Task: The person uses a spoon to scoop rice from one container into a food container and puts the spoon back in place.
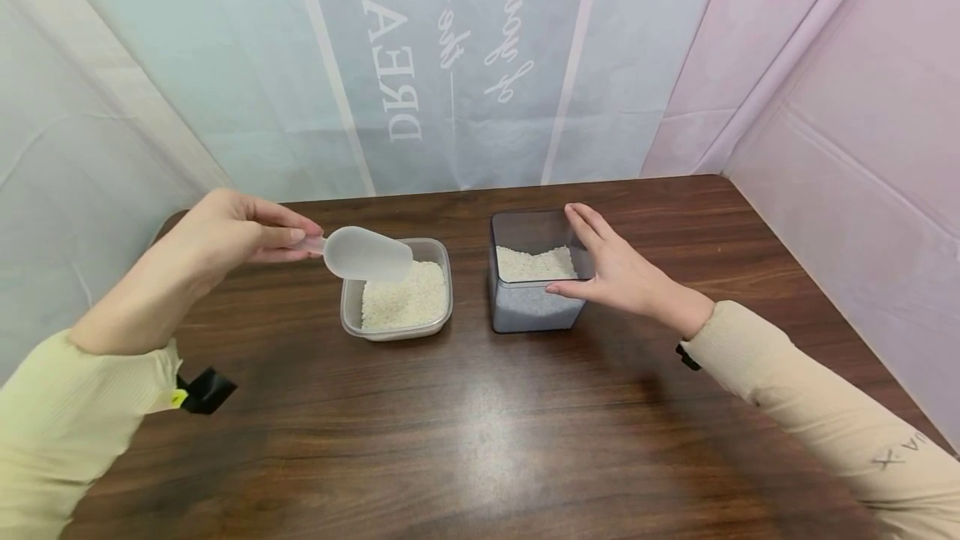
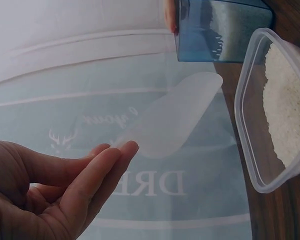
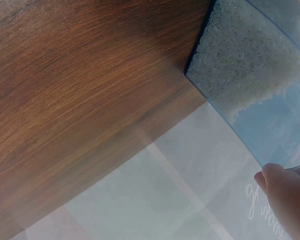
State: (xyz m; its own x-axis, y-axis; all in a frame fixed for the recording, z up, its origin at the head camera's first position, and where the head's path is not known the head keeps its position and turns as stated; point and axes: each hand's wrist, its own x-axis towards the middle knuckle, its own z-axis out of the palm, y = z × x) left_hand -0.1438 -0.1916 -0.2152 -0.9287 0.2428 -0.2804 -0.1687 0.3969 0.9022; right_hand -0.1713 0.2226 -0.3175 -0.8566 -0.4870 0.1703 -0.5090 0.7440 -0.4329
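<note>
My left hand [image 1: 228,227] pinches the short handle of a translucent white scoop [image 1: 367,254] between thumb and fingers. The scoop's bowl hangs over the back left of a clear plastic tub [image 1: 448,294] of white rice [image 1: 408,297]; no rice shows in it. In the left wrist view, the scoop [image 2: 175,117] appears apart from the tub [image 2: 246,110]. My right hand [image 1: 622,273] holds a tall smoky-blue square container [image 1: 536,311] by its right side, thumb at the front rim and fingers at the back rim. Rice [image 3: 240,55] partly fills that container, its surface uneven.
Both containers stand on a dark brown wooden table [image 1: 450,440], the tub left of the tall container with a narrow gap between them. A pale blue cloth with white lettering [image 1: 393,65] hangs behind the table, and pale cloth [image 1: 847,148] hangs at the sides.
</note>
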